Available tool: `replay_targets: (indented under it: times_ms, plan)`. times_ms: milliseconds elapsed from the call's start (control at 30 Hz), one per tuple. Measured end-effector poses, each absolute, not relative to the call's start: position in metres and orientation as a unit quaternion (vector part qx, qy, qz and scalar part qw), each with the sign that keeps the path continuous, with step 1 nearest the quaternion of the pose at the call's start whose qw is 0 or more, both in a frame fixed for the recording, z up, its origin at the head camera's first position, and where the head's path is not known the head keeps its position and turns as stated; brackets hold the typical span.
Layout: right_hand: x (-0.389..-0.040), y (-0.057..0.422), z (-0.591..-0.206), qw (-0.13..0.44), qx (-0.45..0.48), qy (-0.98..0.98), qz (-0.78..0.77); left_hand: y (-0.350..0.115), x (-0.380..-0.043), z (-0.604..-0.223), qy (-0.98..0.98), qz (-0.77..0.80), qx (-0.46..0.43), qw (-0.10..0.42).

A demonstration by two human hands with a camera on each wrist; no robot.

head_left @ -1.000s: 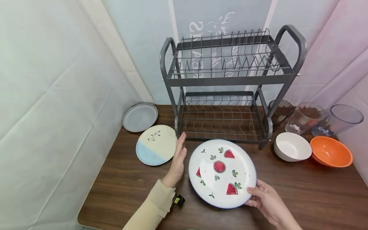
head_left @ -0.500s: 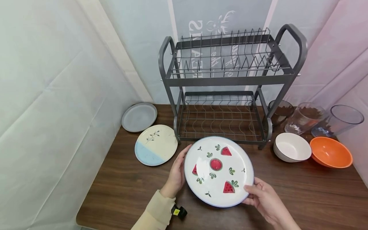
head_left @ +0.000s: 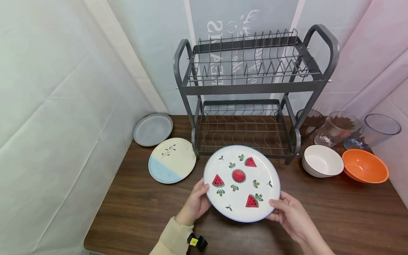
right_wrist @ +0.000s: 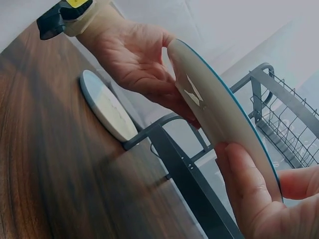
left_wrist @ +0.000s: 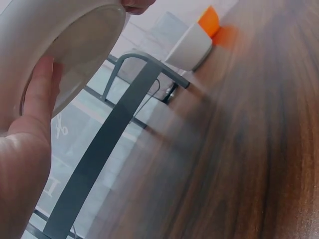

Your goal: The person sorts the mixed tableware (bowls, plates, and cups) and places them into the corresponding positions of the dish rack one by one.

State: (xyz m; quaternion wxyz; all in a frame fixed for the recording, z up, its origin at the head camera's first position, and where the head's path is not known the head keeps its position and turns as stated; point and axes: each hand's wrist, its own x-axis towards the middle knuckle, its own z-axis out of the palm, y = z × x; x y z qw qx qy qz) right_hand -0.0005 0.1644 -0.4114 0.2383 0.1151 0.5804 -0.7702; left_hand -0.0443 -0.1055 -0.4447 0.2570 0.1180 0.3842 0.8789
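Note:
A large white plate (head_left: pixel 242 184) with red watermelon pictures and a blue rim is held up over the table between both hands. My left hand (head_left: pixel 195 202) grips its left edge, thumb on the upper face; in the left wrist view the fingers (left_wrist: pixel 39 92) lie against the underside. My right hand (head_left: pixel 291 214) pinches the lower right edge, thumb on top and fingers beneath. The right wrist view shows the pale underside of the plate (right_wrist: pixel 214 109) tilted, clear of the wood, with both hands on it.
Behind the plate stands a dark two-tier dish rack (head_left: pixel 251 88). A grey plate (head_left: pixel 153 129) and a cream-and-blue plate (head_left: pixel 173 159) lie to its left. At right are a white bowl (head_left: pixel 322 161), an orange bowl (head_left: pixel 365 165) and several clear tumblers (head_left: pixel 338 129).
My left hand has come in from beside the plate and now grips its left edge. The plate has shifted slightly left and up in view, still held by the right hand.

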Motion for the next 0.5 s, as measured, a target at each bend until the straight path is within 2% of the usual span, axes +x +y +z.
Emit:
replay_targets:
  times_ms: [500]
  plan:
    - [-0.011, 0.156, -0.401, 0.243, 0.096, 0.570, -0.779, -0.116, -0.047, -0.442, 0.339, 0.892, 0.148, 0.260]
